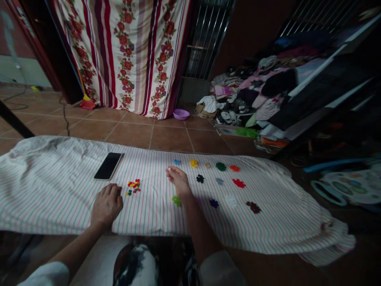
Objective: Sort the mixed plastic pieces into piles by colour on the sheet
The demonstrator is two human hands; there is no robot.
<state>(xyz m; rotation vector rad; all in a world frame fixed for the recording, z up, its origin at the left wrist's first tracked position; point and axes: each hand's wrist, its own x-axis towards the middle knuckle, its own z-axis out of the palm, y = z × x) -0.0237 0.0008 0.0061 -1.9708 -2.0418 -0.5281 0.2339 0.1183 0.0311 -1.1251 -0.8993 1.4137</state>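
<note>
My left hand (107,203) rests palm down on the striped cloth, its fingers lying loosely and holding nothing. Just right of it is a small cluster of red, yellow and green pieces (135,185). My right hand (178,178) is raised over the middle of the cloth, thumb and fingers pinched on a tiny white piece (169,169), whose exact kind is too small to tell. Lime-green pieces (176,200) lie below that hand, and light-blue pieces (177,162) just beyond it. Part of a pink pile (197,201) shows beside my right forearm.
Small piles sorted by colour spread to the right, among them yellow (193,163), black (200,178), red (239,183), white (231,200) and brown (253,207). A phone (108,166) lies at the left. Beyond the striped cloth (74,190), a purple basin (181,114) stands on the floor.
</note>
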